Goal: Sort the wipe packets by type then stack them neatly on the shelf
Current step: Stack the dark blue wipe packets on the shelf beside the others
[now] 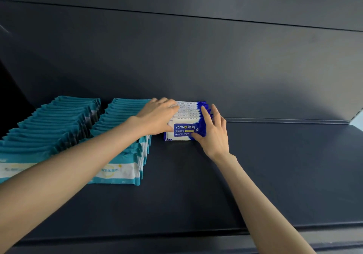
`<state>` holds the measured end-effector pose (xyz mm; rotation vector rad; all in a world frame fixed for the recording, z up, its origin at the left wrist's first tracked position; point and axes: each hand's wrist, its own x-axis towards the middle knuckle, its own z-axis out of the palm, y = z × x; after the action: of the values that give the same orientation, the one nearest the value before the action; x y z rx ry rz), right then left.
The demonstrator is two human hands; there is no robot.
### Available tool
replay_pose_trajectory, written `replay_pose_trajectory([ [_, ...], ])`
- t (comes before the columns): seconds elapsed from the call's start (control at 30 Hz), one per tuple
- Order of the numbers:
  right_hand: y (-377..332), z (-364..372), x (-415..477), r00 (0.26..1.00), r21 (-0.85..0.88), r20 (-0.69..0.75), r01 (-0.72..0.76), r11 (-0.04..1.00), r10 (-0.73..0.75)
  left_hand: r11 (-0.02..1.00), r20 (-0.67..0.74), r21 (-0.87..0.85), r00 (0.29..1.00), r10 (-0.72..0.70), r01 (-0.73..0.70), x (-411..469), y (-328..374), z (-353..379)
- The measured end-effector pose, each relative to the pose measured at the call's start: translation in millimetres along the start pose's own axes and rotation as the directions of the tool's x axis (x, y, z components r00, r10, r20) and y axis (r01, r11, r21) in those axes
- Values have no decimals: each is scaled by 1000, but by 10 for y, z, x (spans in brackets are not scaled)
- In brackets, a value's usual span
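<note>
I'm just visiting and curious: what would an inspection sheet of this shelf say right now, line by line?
Surface: dark shelf, flat and matte.
Job's things: teal packets in two long rows on the left, standing on edge; blue alcohol wipe packets in one short row just right of them, label facing forward.
Clutter: nothing seen.
Hands: left hand rests on the blue row's top and left side; right hand presses its right side with straight fingers, thumb on the front packet.
Cables: nothing seen.
Surroundings: dark back panel behind the rows.
</note>
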<state>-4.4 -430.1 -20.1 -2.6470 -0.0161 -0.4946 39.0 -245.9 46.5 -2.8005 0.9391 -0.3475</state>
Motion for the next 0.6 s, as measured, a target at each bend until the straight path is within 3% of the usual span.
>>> replay_pose_trajectory([
  [0.07, 5, -4, 13, 1000, -32, 12, 14, 999, -13, 1000, 55, 24, 998, 10, -11, 18, -19, 11],
  [0.37, 2, 25, 81, 1000, -91, 14, -2, 996, 3, 992, 66, 122, 998, 22, -30, 126, -85, 77],
  [0.6, -59, -12, 50, 999, -124, 26, -22, 992, 25, 998, 88, 63, 996, 12, -18, 98, -74, 55],
])
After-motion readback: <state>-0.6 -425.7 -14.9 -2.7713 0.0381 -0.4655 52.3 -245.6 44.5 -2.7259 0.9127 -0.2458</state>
